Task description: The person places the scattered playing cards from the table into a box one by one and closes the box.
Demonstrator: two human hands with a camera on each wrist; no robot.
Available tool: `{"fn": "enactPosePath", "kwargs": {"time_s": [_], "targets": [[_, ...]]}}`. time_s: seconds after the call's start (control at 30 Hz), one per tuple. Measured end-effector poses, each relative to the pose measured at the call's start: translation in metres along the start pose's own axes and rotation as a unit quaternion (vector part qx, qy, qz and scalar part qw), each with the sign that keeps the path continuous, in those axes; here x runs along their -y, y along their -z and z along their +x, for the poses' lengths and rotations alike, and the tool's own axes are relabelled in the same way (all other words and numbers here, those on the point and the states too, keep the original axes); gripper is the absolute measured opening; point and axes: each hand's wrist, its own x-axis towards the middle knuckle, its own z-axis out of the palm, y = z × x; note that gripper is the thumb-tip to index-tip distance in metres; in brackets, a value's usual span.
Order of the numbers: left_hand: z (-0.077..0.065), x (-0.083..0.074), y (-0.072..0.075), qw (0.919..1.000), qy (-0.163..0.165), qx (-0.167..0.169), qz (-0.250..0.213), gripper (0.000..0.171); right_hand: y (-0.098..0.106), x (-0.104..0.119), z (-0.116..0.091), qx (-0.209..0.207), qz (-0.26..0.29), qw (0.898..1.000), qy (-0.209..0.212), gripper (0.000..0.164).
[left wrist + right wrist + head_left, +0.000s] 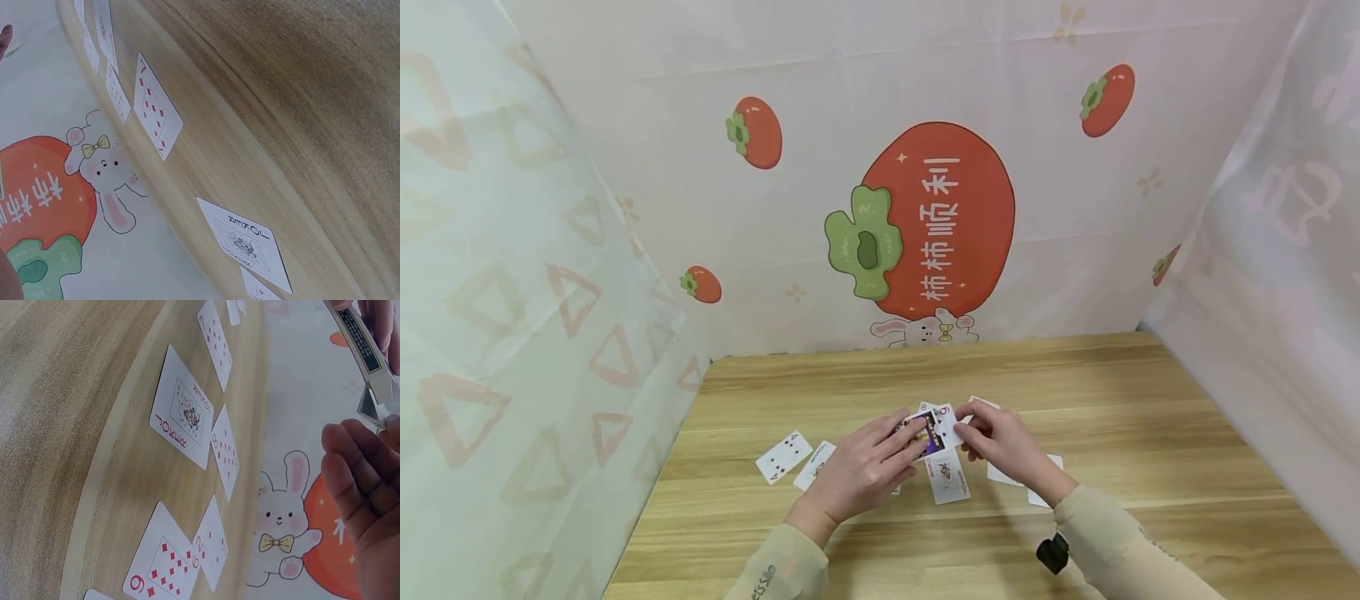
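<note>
We record, raised near one red-lettered joker: one playing-card box, the left hand's fingers curled round it; one black-suited card, edge pinched in the right hand's nearly closed fingers.

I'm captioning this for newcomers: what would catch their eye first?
The big round red cartoon fruit centred on the white backdrop likely wins. Below, the left hand holds a purple-fronted rectangular box while the right hand pinches a white playing card over a pale wooden table.
</note>
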Motion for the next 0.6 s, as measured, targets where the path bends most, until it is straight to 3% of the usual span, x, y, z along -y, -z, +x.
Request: {"fn": "enactPosePath", "kwargs": {"time_s": [0.17,0.27,0.43,0.6], "targets": [[0.0001,-0.0004,-0.0002,1.0,-0.001,-0.001,0.002,0.046,-0.002,-0.0015,-0.0002,-0.028,-0.045,0.998,0.034,0.01],[0.0,-0.0005,-0.0007,1.0,0.001,-0.002,0.002,0.046,-0.0031,-0.0018,-0.0013,-0.055,-0.093,0.991,0.077,0.014],[0.0,-0.0005,-0.0015,1.0,0.002,-0.007,0.001,0.046,-0.0033,-0.0032,-0.0029,-0.091,-0.176,0.968,0.154,0.023],[-0.0002,-0.0002,-0.002,0.9999,0.001,-0.012,-0.001,0.045,-0.0013,-0.0068,-0.0031,-0.101,-0.243,0.936,0.233,0.022]]}}
